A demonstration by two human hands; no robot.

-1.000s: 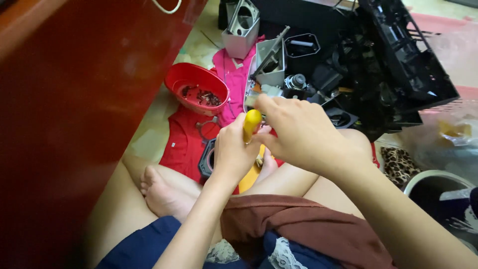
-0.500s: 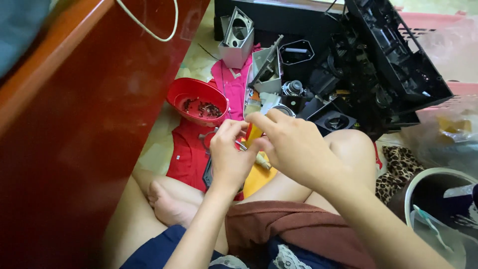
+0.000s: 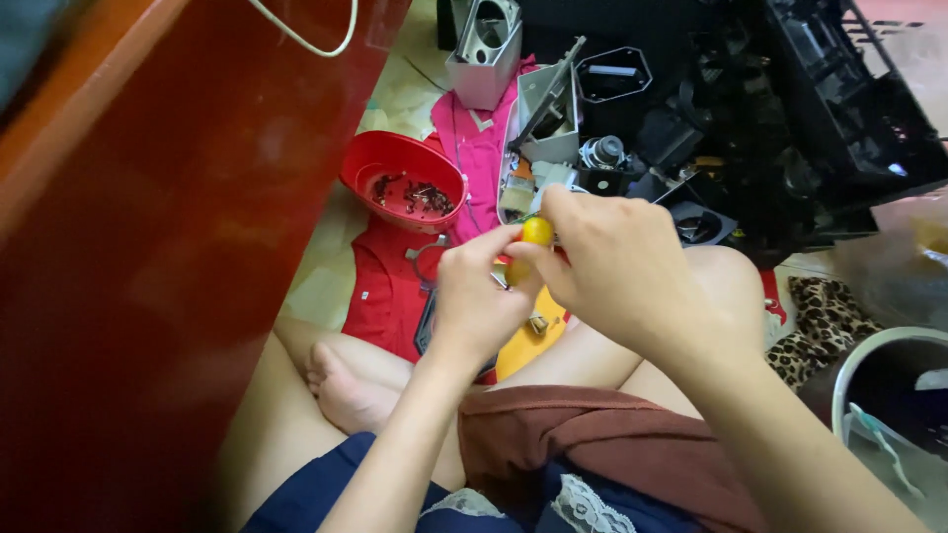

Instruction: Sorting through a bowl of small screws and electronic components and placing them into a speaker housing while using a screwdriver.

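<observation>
A yellow-handled screwdriver (image 3: 534,237) is held above the lap, between the closed left hand (image 3: 476,301) and the closed right hand (image 3: 617,266), whose fingers are wrapped over its top. A red bowl (image 3: 405,178) of small parts sits on the floor nearby. Slippage is judged possible, since the tool's tip is hidden and small parts could be dropped among the black housings (image 3: 790,128).

The left hand (image 3: 474,296) and right hand (image 3: 617,266) meet above the crossed legs, touching a small round-ended yellow tool handle (image 3: 536,233) between them. Beyond them on the floor, a red plastic bowl (image 3: 395,168) holds what may be screws; right of it stand grey metal housings (image 3: 548,114), then a black plastic frame (image 3: 839,109). A reddish wooden cabinet (image 3: 148,247) stands left.
</observation>
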